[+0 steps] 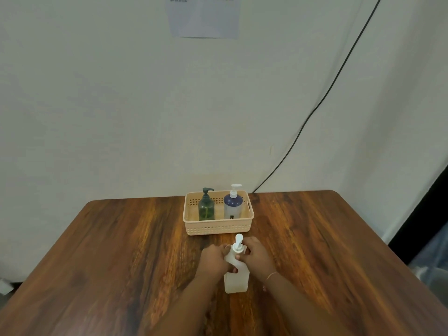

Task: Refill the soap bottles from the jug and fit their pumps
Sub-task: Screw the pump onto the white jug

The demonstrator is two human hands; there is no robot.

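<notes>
Soap bottle, the white translucent one, stood upright on the table near the middle of its near edge, just in front of the peach basket. Your left hand was wrapped around the bottle's shoulder, fingers pressed to its front. Your right hand pinched the collar of the white pump at the neck. In my judgement the pump was being screwed down. You would have done well to hold the body still, turn only the collar, and keep the pump vertical so the thread did not cross. Whether the collar was fully seated could not be told. Two pumped bottles, green and blue-topped, stood inside the basket toward the far edge. No jug was in view.
</notes>
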